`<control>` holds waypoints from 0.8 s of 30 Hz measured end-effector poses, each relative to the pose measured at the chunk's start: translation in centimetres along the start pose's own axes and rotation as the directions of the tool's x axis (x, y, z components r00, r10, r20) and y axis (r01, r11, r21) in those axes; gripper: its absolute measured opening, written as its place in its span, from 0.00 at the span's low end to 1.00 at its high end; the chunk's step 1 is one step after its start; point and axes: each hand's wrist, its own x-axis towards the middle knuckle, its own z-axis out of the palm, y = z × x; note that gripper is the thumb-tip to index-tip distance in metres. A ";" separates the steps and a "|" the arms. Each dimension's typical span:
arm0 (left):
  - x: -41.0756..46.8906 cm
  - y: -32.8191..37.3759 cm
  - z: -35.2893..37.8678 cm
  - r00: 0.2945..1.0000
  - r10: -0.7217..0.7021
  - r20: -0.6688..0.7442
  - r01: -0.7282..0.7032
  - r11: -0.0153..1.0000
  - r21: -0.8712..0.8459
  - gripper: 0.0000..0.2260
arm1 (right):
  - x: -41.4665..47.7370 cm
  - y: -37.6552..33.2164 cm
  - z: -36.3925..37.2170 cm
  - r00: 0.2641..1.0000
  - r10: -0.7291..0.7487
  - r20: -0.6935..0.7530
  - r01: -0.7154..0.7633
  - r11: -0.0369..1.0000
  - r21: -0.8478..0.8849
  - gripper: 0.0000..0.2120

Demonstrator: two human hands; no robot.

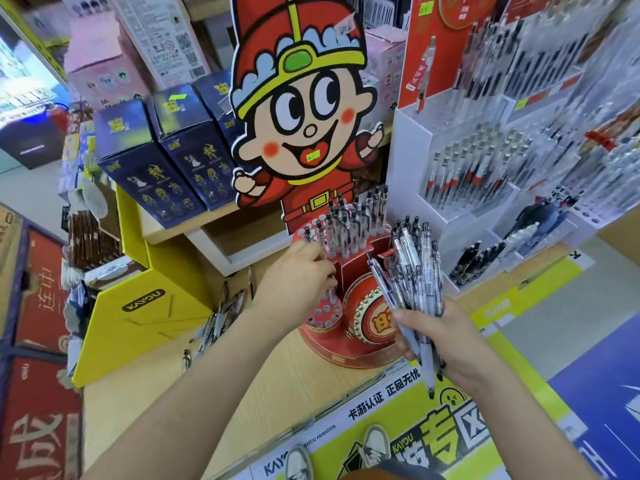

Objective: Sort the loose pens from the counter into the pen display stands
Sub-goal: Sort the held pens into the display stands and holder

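left hand: the left hand [298,275] is reaching over the red display stand [367,320], its fingers [323,261] curling narrow and seemingly pinching a single pen [333,291], most of which is hiding under the hand.
single pen: it is standing close to upright, its lower end pointing down at the lower tier of holes [322,317] directly beneath the fingers.
right hand: the right hand [446,341] is gripping a bundle of pens [412,271], fanning upward and away, just to the right of the stand.
turning relation: the open holes are lying straight below the left fingers, so the coming move is looking like a short vertical drop along the pen's long axis; the left hand is sitting nearer the holes than the right.
loose pens: the loose pens [221,317] are lying flat on the worktop [173,393], left of the stand, between it and the yellow box [138,306], their long axes running mostly away from the person.
upper tier: the standing pens [349,223] are crowding the back rows just beyond the left fingers.
surroundings: a cartoon cardboard figure [301,116] is rising behind the stand, a white pen rack [467,174] is flanking it on the right, and dark blue boxes [162,161] are sitting on the left.
in the way: the fanning bundle and the standing pens are probably leaving little room to tilt.
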 end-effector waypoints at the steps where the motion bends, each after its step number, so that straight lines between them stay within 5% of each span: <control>1: 0.1 0.1 0.0 1.000 0.006 0.011 -0.007 1.000 0.030 0.10 | 0.0 -0.1 0.1 1.000 0.001 0.005 -0.001 1.000 0.017 0.07; 9: 0.9 -0.4 -0.7 0.989 0.053 0.140 -0.066 0.994 0.088 0.10 | -0.2 -0.5 1.2 0.998 0.009 0.068 -0.020 0.988 0.153 0.12; 12: 0.2 0.3 -1.4 0.994 -0.066 0.084 0.077 0.988 -0.135 0.13 | -0.1 -0.6 1.6 0.995 -0.006 0.097 -0.011 0.985 0.174 0.03; 14: -0.7 1.2 -2.3 0.955 -0.294 0.034 0.270 0.815 -0.513 0.11 | 0.0 -0.7 1.7 0.996 -0.005 0.092 -0.012 0.984 0.179 0.02; 17: -1.6 2.9 -3.5 0.887 -0.428 0.175 0.311 0.271 -0.911 0.09 | 0.1 -0.8 1.9 0.994 -0.031 0.101 0.018 0.991 0.130 0.01; 24: -1.8 2.9 -3.3 0.816 -0.509 0.275 0.340 0.038 -0.939 0.09 | 0.0 -1.1 2.8 0.990 -0.050 0.134 0.050 0.999 0.005 0.06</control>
